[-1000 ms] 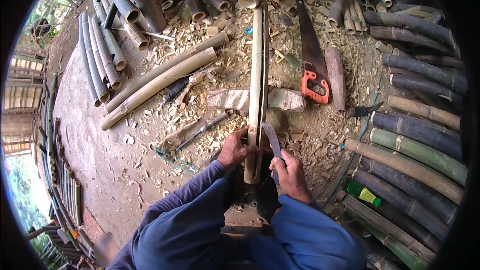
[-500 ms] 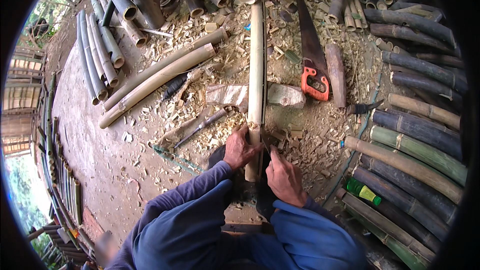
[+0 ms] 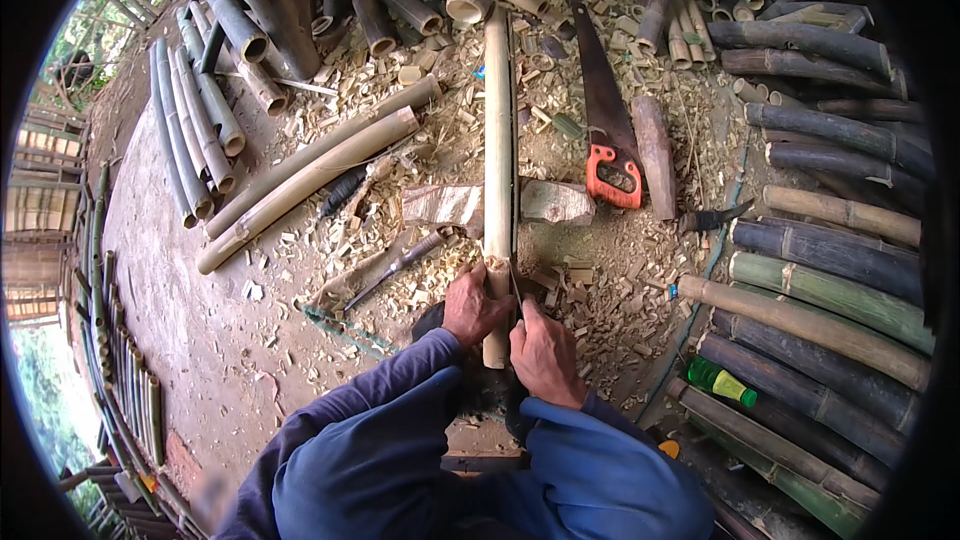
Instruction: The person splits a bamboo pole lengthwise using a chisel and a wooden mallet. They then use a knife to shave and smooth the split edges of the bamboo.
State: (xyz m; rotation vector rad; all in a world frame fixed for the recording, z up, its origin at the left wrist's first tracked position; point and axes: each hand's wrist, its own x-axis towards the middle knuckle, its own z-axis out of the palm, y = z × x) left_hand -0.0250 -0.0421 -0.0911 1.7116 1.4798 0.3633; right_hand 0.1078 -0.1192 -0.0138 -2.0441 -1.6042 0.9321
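Knife moved to right edge of bamboo pole, short of block; right hand clenching knife, left hand grasping pole; cutting likely.

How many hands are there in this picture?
2. The left hand holds the middle pole near its close end; the right hand is at that end too, just to the right. No other hand shows, though one could be hidden.

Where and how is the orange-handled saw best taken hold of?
Probably by its orange handle, from the near side: that looped end lies toward the wearer, while the dark blade points away. The loop's opening should allow a wraparound grip.
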